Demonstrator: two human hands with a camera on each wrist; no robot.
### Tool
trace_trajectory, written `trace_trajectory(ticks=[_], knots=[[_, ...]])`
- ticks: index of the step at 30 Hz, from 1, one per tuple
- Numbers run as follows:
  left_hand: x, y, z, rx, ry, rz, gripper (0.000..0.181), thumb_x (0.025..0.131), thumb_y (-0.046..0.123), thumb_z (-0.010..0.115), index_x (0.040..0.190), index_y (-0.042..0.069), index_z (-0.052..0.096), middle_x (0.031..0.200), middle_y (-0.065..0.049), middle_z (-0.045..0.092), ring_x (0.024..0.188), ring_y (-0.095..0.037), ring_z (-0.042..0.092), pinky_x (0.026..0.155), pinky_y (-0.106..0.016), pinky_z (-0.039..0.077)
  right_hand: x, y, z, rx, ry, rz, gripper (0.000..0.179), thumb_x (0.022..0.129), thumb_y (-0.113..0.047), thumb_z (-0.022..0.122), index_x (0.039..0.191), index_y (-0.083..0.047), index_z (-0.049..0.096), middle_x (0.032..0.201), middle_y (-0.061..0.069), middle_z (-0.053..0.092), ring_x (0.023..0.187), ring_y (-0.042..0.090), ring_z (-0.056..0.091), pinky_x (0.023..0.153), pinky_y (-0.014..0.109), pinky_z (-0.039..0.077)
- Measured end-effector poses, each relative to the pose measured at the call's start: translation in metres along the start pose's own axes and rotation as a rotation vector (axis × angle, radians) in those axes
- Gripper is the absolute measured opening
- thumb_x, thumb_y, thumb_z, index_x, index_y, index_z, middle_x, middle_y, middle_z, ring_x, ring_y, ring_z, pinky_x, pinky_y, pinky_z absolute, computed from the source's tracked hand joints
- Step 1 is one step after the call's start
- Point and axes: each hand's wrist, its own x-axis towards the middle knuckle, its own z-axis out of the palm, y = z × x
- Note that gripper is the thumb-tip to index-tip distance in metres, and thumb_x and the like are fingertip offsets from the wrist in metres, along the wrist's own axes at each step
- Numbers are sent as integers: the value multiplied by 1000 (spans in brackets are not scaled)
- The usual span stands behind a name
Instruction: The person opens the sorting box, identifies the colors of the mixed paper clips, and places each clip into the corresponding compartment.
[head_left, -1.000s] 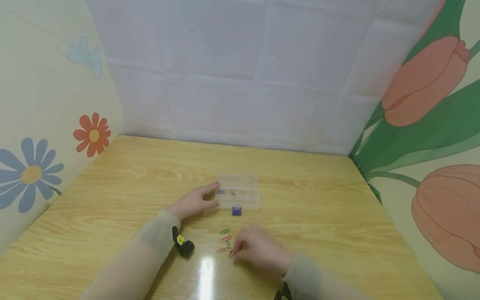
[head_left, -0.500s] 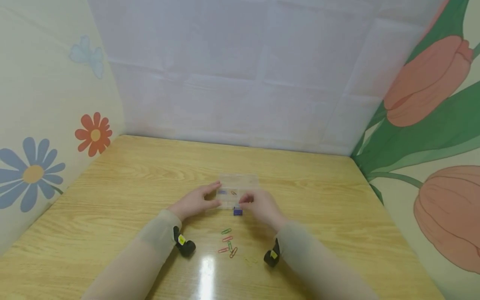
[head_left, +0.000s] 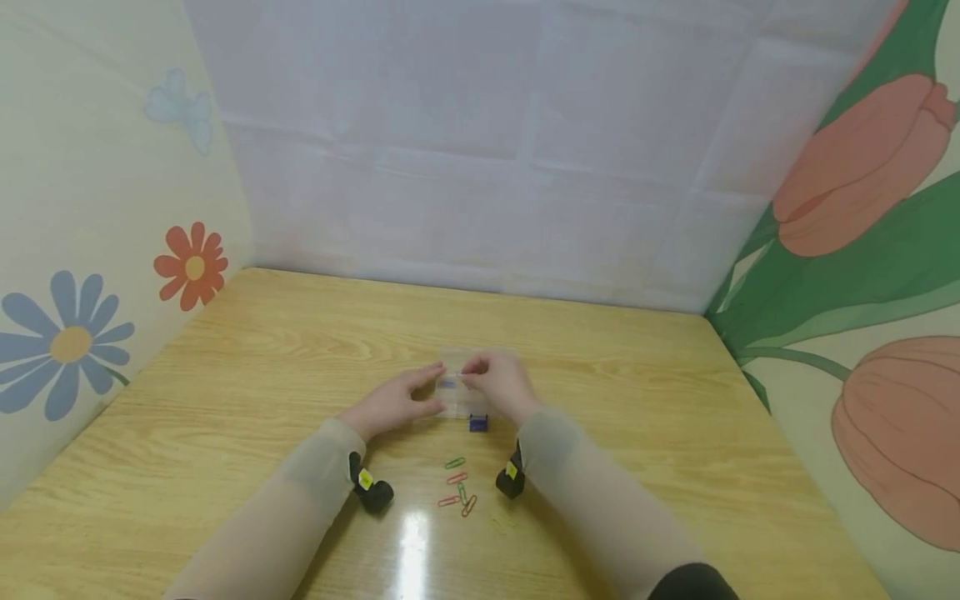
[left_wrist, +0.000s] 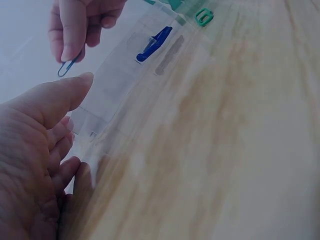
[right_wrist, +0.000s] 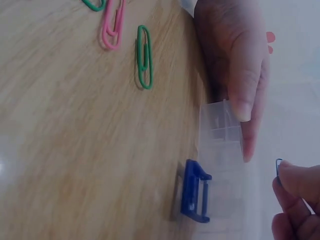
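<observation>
A clear compartment box [head_left: 467, 408] with a dark blue latch [head_left: 478, 424] stands mid-table. My left hand [head_left: 393, 404] rests at its left side, thumb and fingers extended along the box wall. Over the box, my right hand [head_left: 501, 387] pinches a blue paper clip [left_wrist: 65, 68] between thumb and fingertip; the clip's looped end [right_wrist: 278, 168] pokes out in the right wrist view. Small blue contents [head_left: 447, 385] show in a left compartment. The right hand covers other compartments in the head view.
In front of the box lie loose paper clips: a green one [head_left: 455, 462], a pink one [head_left: 457, 478], another green one [head_left: 462, 493] and red ones [head_left: 468, 506]. Faint yellow clips [head_left: 504, 522] lie further right. A white cloth wall [head_left: 480, 167] closes off the back.
My right hand has moved from beside the loose clips forward to the box, then leftward over its compartments. The left hand has stayed at the box's left side.
</observation>
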Motion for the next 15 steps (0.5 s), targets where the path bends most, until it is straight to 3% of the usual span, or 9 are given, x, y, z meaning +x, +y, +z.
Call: trace_trajectory(ticks=[8,15], knots=[[0,-1,-1,-8,3,14,74,88,46,66,151,24,33,157,-5,26,143,-33,22,115,-55,16,7,-2,13,-71,-1,-21,8,89,-15,68,97,-15,68,94,-3,66,88,15,60,82,33,52],[1,-2,-1,-14,8,27,74,88,45,67,151,23,34,156,-8,28,142,-33,24,115,-54,17,11,-2,21,-100,27,-37,6,88,-13,70,94,-16,69,89,-4,65,82,13,60,74,29,53]])
